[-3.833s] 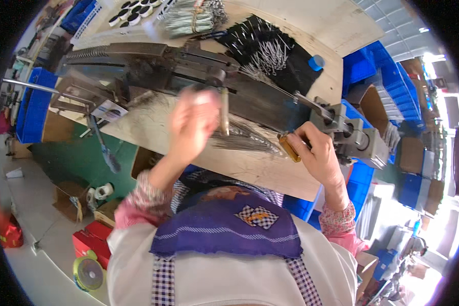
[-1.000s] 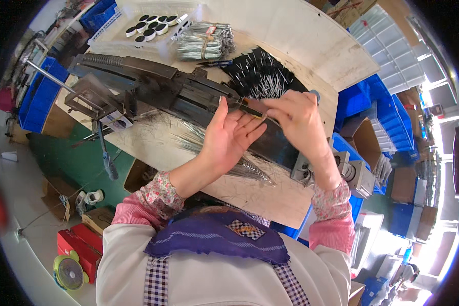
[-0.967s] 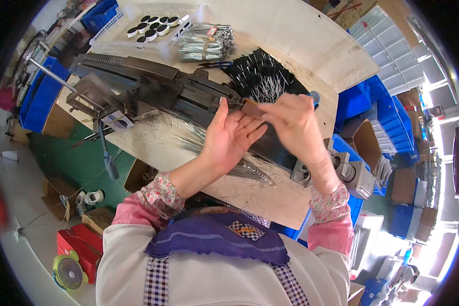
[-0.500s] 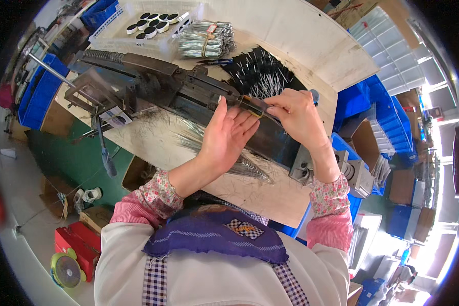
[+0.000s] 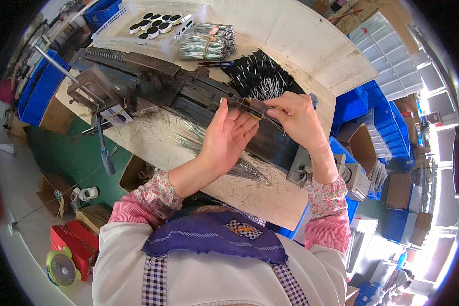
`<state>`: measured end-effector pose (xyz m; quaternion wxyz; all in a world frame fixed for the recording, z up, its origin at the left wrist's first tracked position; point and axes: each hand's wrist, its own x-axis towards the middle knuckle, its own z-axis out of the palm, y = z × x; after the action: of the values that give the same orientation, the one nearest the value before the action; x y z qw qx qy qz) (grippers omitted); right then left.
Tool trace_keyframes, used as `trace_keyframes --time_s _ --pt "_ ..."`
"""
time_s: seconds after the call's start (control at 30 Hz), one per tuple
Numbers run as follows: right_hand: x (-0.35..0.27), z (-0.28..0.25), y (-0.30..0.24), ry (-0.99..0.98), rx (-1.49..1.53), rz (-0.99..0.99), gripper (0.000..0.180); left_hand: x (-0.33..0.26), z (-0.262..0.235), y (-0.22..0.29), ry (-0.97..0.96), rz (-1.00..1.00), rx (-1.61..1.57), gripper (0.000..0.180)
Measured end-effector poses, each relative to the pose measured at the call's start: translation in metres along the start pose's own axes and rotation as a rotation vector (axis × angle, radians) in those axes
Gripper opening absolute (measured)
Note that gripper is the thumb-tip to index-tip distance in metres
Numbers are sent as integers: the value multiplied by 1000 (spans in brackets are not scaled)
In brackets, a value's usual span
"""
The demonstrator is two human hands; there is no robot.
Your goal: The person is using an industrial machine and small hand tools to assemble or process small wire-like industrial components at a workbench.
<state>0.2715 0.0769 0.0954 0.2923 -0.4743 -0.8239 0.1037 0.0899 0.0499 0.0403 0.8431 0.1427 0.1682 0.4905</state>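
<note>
A long dark metal bench machine (image 5: 188,94) runs slantwise across the worktable. At its working end sits a small brown block with a yellowish edge (image 5: 258,107). My left hand (image 5: 224,135) is palm up with its fingers stretched out, their tips beside the block; nothing is seen gripped in it. From the right, my right hand (image 5: 298,117) pinches thumb and fingers together at the block's right end. What lies in that pinch is mostly hidden. Just beyond, many thin silvery metal pins (image 5: 265,84) lie on a black mat (image 5: 234,71).
A tied bundle of silvery wire pieces (image 5: 208,43) lies behind the machine, beside a clear crate (image 5: 122,41) with black-topped round tins (image 5: 164,27). Loose wires (image 5: 186,137) and a row of bent wire pieces (image 5: 252,172) lie nearer me. Blue bins (image 5: 352,99) stand right.
Both hands keep nearly the same place and pose. The brown block between them appears slightly shifted and tilted. The whole view has moved a little.
</note>
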Motion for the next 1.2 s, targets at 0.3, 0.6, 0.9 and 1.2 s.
trace_keyframes --time_s 0.3,0.6,0.9,1.2 --pt "-2 11 -25 105 -101 -208 18 1 1 -1 10 -22 -76 68" --pt "-14 10 -47 -93 -414 135 27 2 -4 2 -19 -13 -90 55" --pt "-9 19 -52 -160 -508 -5 19 1 3 12 84 -116 -71 47" --pt "-122 23 -56 -255 -106 397 27 3 -6 -19 52 -7 157 21"
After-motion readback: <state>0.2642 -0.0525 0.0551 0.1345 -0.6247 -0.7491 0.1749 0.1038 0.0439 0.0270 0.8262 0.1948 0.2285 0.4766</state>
